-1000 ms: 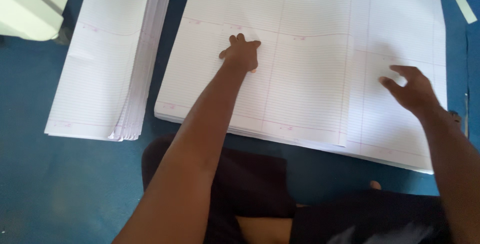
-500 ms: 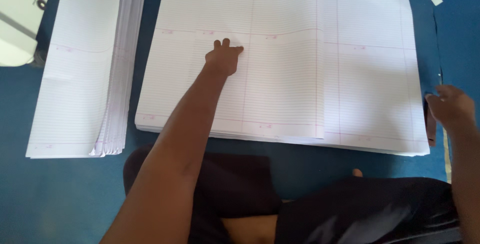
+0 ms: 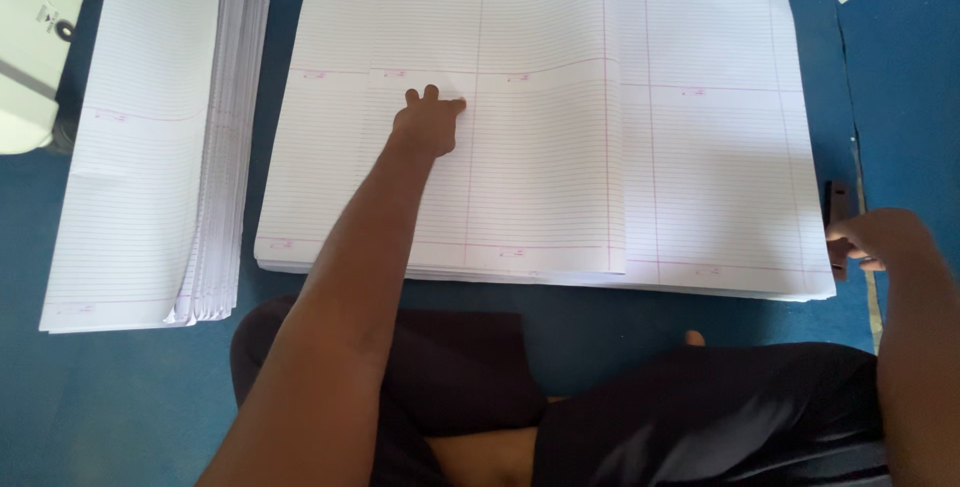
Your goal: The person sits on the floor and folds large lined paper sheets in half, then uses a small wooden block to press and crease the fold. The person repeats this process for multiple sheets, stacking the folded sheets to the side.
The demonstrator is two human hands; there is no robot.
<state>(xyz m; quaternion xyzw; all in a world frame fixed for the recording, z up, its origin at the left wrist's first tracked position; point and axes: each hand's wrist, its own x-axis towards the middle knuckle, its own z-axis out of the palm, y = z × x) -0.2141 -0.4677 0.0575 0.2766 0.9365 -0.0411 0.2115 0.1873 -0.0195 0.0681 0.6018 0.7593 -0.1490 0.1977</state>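
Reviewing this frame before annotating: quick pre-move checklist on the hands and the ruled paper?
1. Left hand flat on the top ruled sheet: ok.
2. Top sheet squared with the big stack under it: not ok, it sits offset to the left.
3. Right hand on the stack's right edge: ok, by a small dark object.
4. Right hand's grip: cannot tell.
5. Side pile apart from the stack: ok.

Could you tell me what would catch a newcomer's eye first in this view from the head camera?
The big stack of ruled white sheets fills the middle of the blue floor, with the left hand pressed flat on its top sheet. A second, narrower pile of ruled paper lies to the left, its edges fanned. The right hand sits at the big stack's right edge, beside a small dark object.
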